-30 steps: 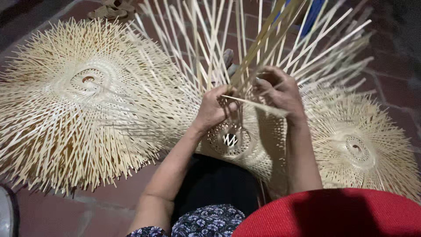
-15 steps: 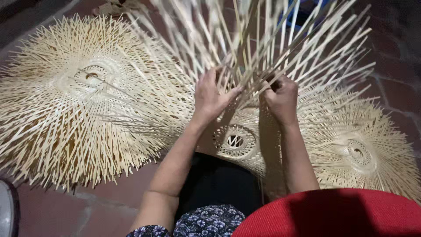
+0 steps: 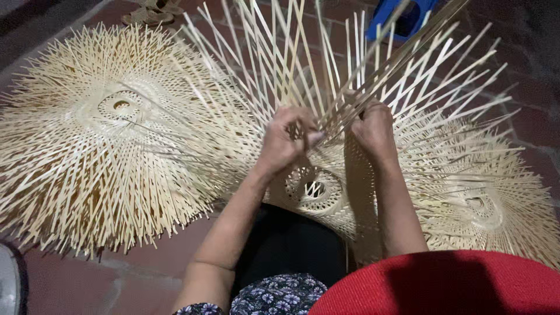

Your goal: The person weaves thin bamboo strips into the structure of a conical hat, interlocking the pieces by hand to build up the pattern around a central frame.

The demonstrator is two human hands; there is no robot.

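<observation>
Bamboo weave [image 3: 318, 189] strips in both hands' grip, left hand [image 3: 286, 140], right hand [image 3: 373, 128], between 2 woven discs [image 3: 116, 111]

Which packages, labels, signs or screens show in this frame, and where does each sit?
None are in view: no package, label, sign or screen.
What shows instead: the left hand and right hand grip the strips of a woven bamboo piece on the lap.
A finished pale woven bamboo disc lies on the floor at left, another woven disc at right.
A blue plastic object stands at the top edge.
</observation>
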